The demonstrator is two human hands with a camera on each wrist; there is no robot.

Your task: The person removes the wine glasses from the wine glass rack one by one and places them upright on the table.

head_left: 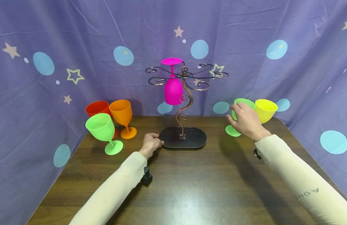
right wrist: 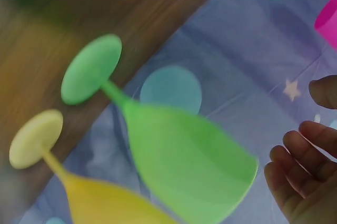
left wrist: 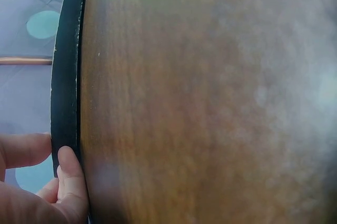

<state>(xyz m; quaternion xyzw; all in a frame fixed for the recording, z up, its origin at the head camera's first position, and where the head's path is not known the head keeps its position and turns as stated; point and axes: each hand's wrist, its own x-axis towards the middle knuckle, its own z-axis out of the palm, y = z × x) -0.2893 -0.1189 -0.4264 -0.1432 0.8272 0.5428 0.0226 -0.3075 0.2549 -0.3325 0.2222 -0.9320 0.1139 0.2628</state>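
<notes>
At the middle of the table stands a wine glass rack (head_left: 186, 107) with a wavy copper stem, curled wire arms and a black oval base (head_left: 193, 142). My left hand (head_left: 151, 144) pinches the left end of that base between thumb and fingers. A magenta goblet (head_left: 174, 90) hangs upside down by its foot from a left arm of the rack. My right hand (head_left: 245, 121) is beside the rim of the right-hand green goblet (right wrist: 184, 150), its fingers apart and loosely bent with nothing between them. That goblet stands upright on the table.
Behind the right hand stands a yellow goblet (head_left: 265, 109). On the left side, red (head_left: 96, 108), orange (head_left: 121, 111) and green (head_left: 101, 128) goblets stand upright close together. A purple curtain (head_left: 150, 31) hangs along the table's back edge.
</notes>
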